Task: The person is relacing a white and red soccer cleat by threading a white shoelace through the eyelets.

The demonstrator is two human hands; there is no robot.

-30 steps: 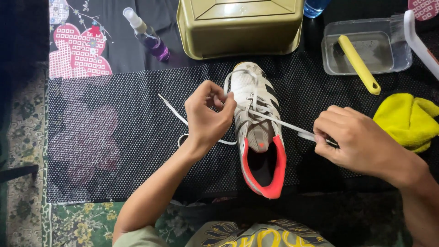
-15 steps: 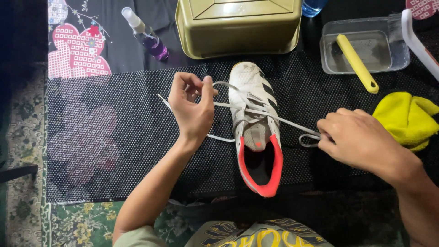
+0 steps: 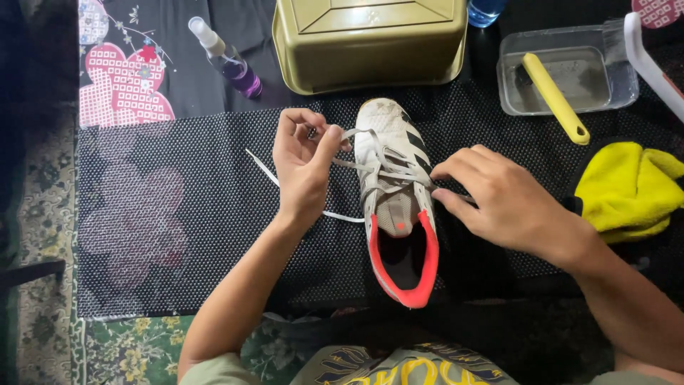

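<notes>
A white shoe (image 3: 394, 189) with a red-lined collar is being kept on the black mesh mat (image 3: 178, 214), toe toward an upturned olive tub (image 3: 367, 43). Its white lace (image 3: 345, 135) is being pinched by the left hand (image 3: 303, 167) — fingers closed on it — while the right hand (image 3: 499, 196) is being pressed, fingers narrow, against the shoe's lacing.

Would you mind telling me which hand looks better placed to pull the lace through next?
Probably the left hand: its fingertips pinch the white lace just beside the upper eyelets of the shoe. The right hand rests against the shoe's side, apparently steadying it.
</notes>
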